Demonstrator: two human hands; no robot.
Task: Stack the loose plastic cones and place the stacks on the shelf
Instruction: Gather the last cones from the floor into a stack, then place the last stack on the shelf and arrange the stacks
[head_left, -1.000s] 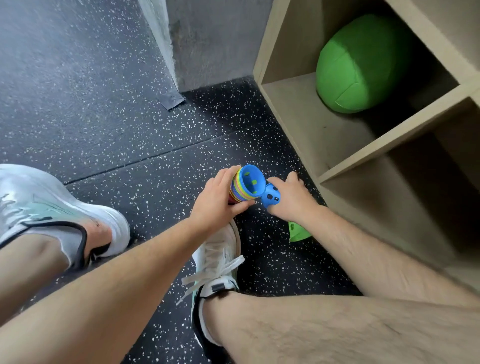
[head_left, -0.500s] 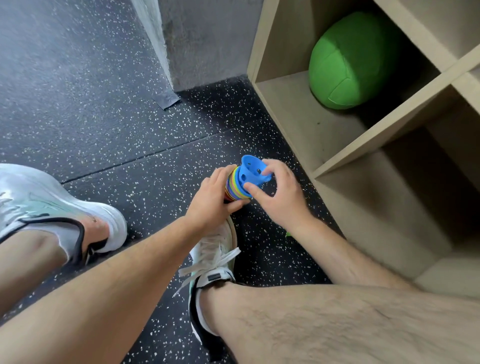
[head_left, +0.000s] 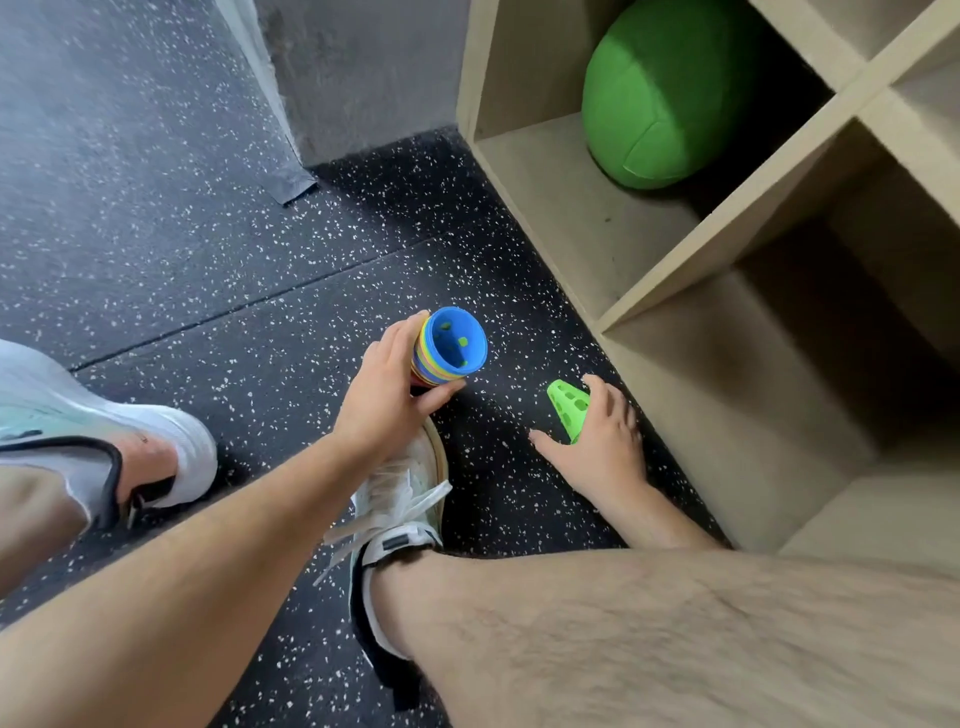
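Working low beside the shelf (head_left: 571, 208).
Left hand (head_left: 384, 405) is gripping a blue, rainbow-rimmed stack (head_left: 449, 348); right hand (head_left: 605, 447) is curling fingers (head_left: 602, 400) round a holed green cone (head_left: 566, 408).

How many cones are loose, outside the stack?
1: the green cone on the floor by the shelf, under the right hand. The rest sit nested in the stack in the left hand. More may lie out of view.

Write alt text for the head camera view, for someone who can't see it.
A crouching person's left hand grips a stack of coloured cones, blue innermost, above a speckled black floor, while the right hand curls over a loose green cone lying on the floor beside a wooden shelf. A green ball sits in one shelf compartment.
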